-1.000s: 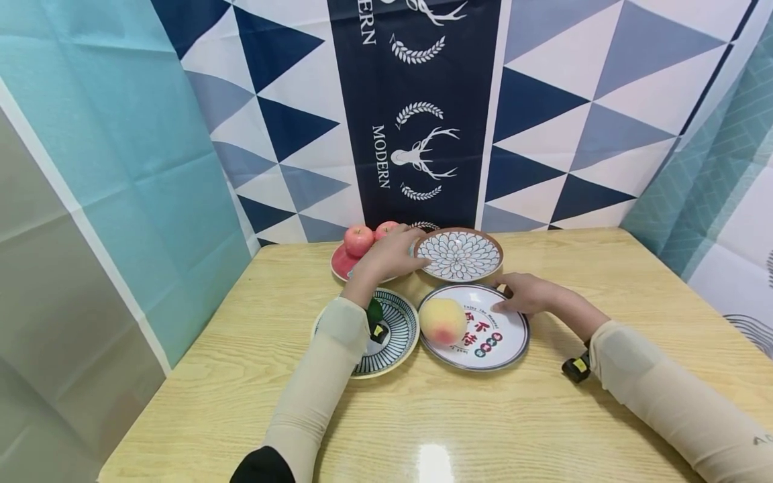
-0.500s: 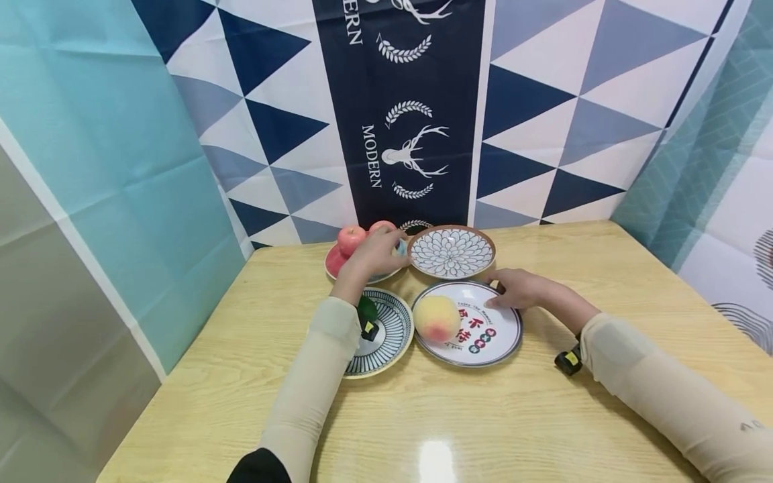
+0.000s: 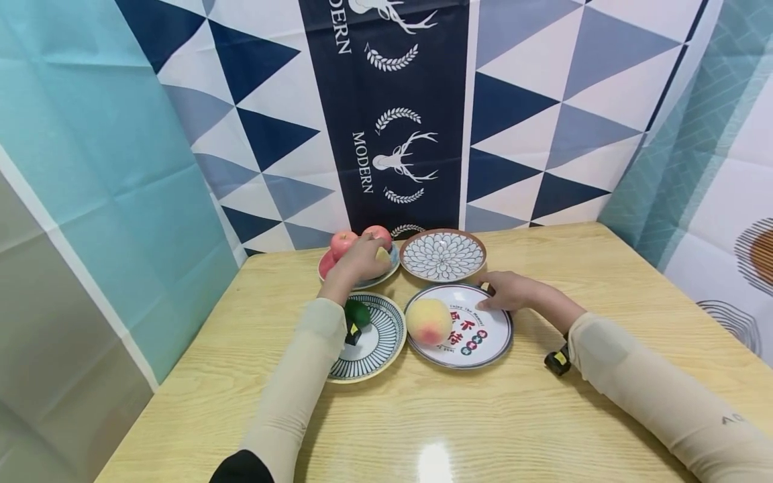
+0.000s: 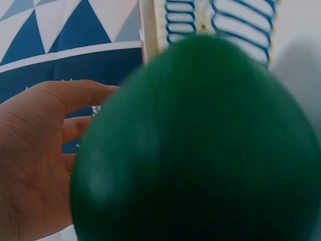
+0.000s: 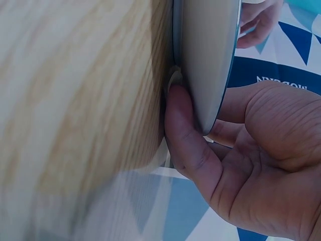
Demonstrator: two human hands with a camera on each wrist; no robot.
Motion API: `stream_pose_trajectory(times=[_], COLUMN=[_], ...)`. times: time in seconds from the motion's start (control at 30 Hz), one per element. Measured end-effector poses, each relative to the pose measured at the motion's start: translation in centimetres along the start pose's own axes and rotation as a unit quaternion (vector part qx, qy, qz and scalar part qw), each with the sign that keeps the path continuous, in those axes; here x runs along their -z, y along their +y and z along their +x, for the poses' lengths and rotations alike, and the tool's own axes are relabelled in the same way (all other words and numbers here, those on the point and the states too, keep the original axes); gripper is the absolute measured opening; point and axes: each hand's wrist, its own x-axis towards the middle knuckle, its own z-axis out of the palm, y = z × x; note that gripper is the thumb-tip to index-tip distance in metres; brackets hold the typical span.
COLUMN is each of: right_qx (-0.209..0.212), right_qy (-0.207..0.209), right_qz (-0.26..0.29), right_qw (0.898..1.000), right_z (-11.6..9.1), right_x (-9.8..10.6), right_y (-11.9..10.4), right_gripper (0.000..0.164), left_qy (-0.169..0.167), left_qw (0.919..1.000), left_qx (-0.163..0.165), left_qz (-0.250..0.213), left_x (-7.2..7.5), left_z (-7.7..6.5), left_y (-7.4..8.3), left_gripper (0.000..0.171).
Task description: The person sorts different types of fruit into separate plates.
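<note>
A right hand (image 3: 512, 291) pinches the edge of a round, glossy, dark-rimmed white plate (image 3: 488, 335); a left hand (image 3: 360, 258) hangs over a red-and-blue plate (image 3: 327, 264) with smooth red apples (image 3: 343, 244).
The white plate, on a pale wood-grained table (image 3: 495, 422), bears a plump, red-blushed yellow peach (image 3: 429, 322). Whether the left hand grips the half-hidden yellowish fruit (image 3: 383, 260) beside its fingers, I cannot tell: a blurred green oval fruit (image 4: 200, 145) blocks its wrist view.

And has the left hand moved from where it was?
Yes. In the head view, the left hand has moved left, away from the brown-rimmed, petal-patterned dish. Earlier it overlapped that rim; now there's a gap.
</note>
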Motion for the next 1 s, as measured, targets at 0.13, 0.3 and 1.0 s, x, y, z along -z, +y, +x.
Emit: stream_pose_trajectory(times=[0.13,0.3,1.0], right_qx=[0.003,0.004,-0.007], right_qy=[0.001,-0.001,-0.008], right_qz=[0.0,0.001,-0.001], right_qw=[1.0,1.0,1.0], right_z=[0.1,0.1,0.2], right_x=[0.1,0.1,0.2], right_y=[0.0,0.1,0.1], right_gripper=[0.043,0.043,0.049], left_qy=[-0.009,-0.024,-0.052], left_qw=[0.9999,0.9991,0.995], left_qx=[0.0,-0.002,0.079], left_qz=[0.015,0.034,0.034], left_x=[0.2,0.0,-0.7], left_z=[0.4,1.3,2.5], left_y=[-0.6,-0.9,0.3], left_gripper=[0.048,0.047,0.05])
